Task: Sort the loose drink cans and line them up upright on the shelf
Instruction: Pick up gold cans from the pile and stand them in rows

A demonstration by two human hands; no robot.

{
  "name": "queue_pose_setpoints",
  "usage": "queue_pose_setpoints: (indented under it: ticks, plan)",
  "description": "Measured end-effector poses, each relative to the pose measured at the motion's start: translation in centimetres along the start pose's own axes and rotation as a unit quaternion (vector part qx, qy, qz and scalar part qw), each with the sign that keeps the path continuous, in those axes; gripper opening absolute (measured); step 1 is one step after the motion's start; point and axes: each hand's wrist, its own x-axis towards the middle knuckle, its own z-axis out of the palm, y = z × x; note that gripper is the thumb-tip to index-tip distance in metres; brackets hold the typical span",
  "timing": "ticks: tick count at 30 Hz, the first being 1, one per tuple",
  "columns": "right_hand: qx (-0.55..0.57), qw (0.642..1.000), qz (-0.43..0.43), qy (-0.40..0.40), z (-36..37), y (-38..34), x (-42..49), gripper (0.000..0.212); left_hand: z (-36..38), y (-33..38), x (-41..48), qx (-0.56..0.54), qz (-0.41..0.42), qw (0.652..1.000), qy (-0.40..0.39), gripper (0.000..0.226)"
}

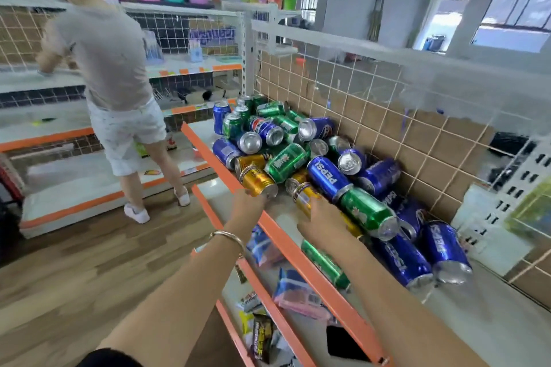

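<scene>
A heap of loose cans lies on its side on the white shelf (477, 319) with an orange front edge: blue Pepsi cans (328, 177), green cans (286, 162) and gold cans. My left hand (249, 207) reaches the bottom rim of a gold can (256, 179) at the front of the heap; its fingers are hidden behind the hand. My right hand (323, 222) lies over the middle of a second gold can (304, 198), fingers curled over it. At the far end, a few cans (220, 116) stand upright.
A wire grid with a cardboard back (417, 140) runs behind the cans. The lower shelves hold snack packets (295, 292) and a black phone (346, 343). A person in a grey top (110, 68) stands in the aisle at the left shelving. The floor is wood.
</scene>
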Motion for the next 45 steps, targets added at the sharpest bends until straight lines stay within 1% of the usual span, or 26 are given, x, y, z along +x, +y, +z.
queue_pose_setpoints:
  ticks: [1,2,3,5,7,9,11,13,15,16,17,18,21,23,25,27,30,33,37,39,41,43,44,45]
  plan:
    - [-0.009,1.000,0.012,-0.006,0.1,-0.4,0.8,0.056,-0.1,0.5,0.9,0.001,0.007,1.000,0.006,0.008]
    - [-0.017,0.999,0.027,-0.008,0.1,-0.7,1.5,0.058,0.0,0.8,2.2,0.016,0.016,1.000,0.002,0.005]
    - [-0.026,0.999,0.041,-0.009,0.2,-0.9,2.3,0.059,0.0,1.3,3.1,0.036,0.028,0.999,0.002,0.008]
    - [-0.038,0.997,0.065,-0.014,0.4,-1.0,3.7,0.059,0.3,1.6,5.2,0.090,0.041,0.995,-0.016,0.025]
    - [-0.038,0.996,0.078,-0.016,0.9,-1.2,4.6,0.060,0.5,1.3,7.2,0.204,0.070,0.976,-0.035,0.042]
    - [-0.053,0.994,0.093,-0.009,1.4,-1.6,5.2,0.069,0.4,0.6,8.6,0.337,0.129,0.930,-0.067,0.057]
    - [-0.082,0.990,0.114,0.011,1.5,-2.0,5.7,0.074,-0.1,-0.3,9.7,0.428,0.209,0.871,-0.119,0.067]
    - [-0.092,0.987,0.128,0.033,1.5,-2.0,6.3,0.063,-1.0,-0.8,11.0,0.490,0.283,0.810,-0.155,0.075]
    - [-0.082,0.987,0.134,0.037,1.5,-2.0,6.9,0.051,-2.3,-0.8,12.6,0.557,0.345,0.738,-0.159,0.083]
    - [-0.080,0.987,0.134,0.036,1.6,-2.1,7.2,0.049,-2.9,-0.5,13.3,0.581,0.364,0.710,-0.160,0.085]
    - [-0.082,0.987,0.133,0.037,1.8,-2.3,7.4,0.049,-3.3,-0.3,14.1,0.595,0.376,0.691,-0.164,0.085]
    - [-0.084,0.987,0.132,0.040,2.1,-2.5,7.6,0.052,-3.4,-0.1,14.6,0.599,0.387,0.680,-0.172,0.083]
    - [-0.045,0.989,0.138,0.030,2.7,-3.3,8.1,0.057,-2.5,0.4,14.7,0.580,0.414,0.674,-0.194,0.076]
    - [-0.027,0.988,0.153,0.018,2.8,-3.6,8.4,0.061,-1.8,0.1,14.7,0.571,0.428,0.673,-0.193,0.076]
    - [-0.044,0.985,0.167,0.010,2.9,-3.6,8.5,0.075,-1.6,-0.3,14.8,0.580,0.438,0.662,-0.182,0.080]
    - [-0.069,0.982,0.174,-0.007,3.1,-3.7,8.5,0.090,-1.6,-0.3,14.9,0.598,0.450,0.641,-0.170,0.086]
    - [-0.085,0.980,0.179,-0.020,3.4,-4.1,8.5,0.091,-1.4,0.5,14.9,0.610,0.474,0.614,-0.160,0.089]
    - [-0.069,0.980,0.187,0.000,3.6,-4.0,8.5,0.090,-1.8,1.0,15.1,0.612,0.498,0.594,-0.159,0.088]
    - [0.008,0.979,0.198,0.052,3.6,-3.4,8.3,0.082,-2.5,1.0,15.3,0.615,0.525,0.568,-0.152,0.073]
    - [0.050,0.975,0.203,0.072,3.8,-3.4,8.1,0.082,-2.4,1.1,15.2,0.618,0.538,0.553,-0.150,0.063]
    - [0.136,0.964,0.204,0.106,4.1,-3.4,8.2,0.086,-2.1,1.2,15.3,0.619,0.546,0.544,-0.152,0.060]
    - [0.257,0.934,0.201,0.145,4.0,-3.4,8.4,0.091,-1.9,1.2,15.5,0.618,0.541,0.548,-0.160,0.065]
    - [0.305,0.918,0.199,0.156,3.8,-3.6,8.4,0.093,-1.9,1.0,15.8,0.617,0.529,0.557,-0.174,0.069]
    - [0.339,0.906,0.195,0.160,3.6,-3.7,8.4,0.094,-1.8,0.8,16.0,0.611,0.510,0.573,-0.196,0.075]
